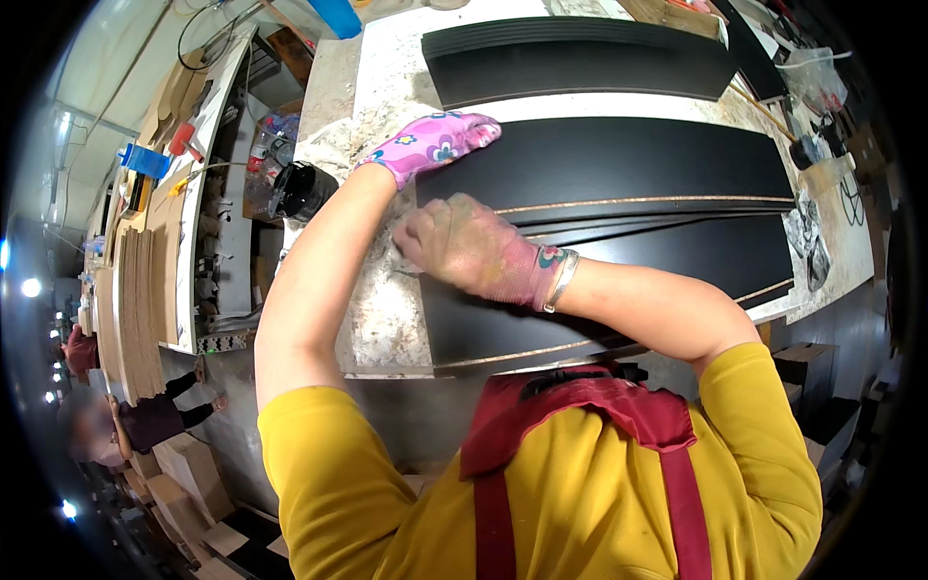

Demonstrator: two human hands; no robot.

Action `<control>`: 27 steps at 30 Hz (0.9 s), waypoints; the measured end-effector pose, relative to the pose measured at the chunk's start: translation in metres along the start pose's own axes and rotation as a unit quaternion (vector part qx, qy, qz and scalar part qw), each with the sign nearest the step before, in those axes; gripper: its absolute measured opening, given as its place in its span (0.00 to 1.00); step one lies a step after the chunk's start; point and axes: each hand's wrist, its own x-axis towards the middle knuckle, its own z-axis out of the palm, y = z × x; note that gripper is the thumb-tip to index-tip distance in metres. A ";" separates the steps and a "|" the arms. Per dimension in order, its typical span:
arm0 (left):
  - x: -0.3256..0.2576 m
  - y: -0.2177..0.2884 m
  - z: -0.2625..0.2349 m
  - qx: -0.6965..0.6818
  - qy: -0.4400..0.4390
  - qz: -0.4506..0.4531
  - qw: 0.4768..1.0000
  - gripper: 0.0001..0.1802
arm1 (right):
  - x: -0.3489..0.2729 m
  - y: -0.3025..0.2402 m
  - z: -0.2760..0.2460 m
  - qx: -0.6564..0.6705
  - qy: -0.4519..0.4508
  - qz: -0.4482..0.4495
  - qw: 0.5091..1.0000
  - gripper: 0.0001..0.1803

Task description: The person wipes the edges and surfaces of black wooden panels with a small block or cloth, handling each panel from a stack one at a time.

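Note:
My left hand, in a pink glove with a flower print, lies over the far left corner of a long black panel. Its fingers stretch out along the panel's far edge. Closer to me, my right hand, in a stained pink glove, is closed at the left end of the panels and a little blurred. A pale, crumpled bit shows under its fingers, too hidden to name. Another black panel lies nearer, below my right forearm, with a pale brown line along its edge.
A stack of black boards lies at the table's far side. Left of my hands stand a dark jar and plastic bottles. Crumpled plastic lies at the right. At the lower left a person is near cardboard stacks.

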 end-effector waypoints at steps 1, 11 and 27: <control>-0.003 0.001 0.000 0.024 0.047 0.031 0.998 0.31 | 0.000 0.005 -0.006 0.040 0.033 0.023 0.998 0.13; -0.021 0.068 0.104 0.175 0.236 0.135 0.946 0.36 | 0.054 0.098 -0.043 0.237 -0.036 0.051 0.970 0.19; -0.052 0.076 0.055 0.057 0.218 0.017 0.974 0.43 | -0.057 0.247 -0.042 0.177 0.110 0.319 0.925 0.22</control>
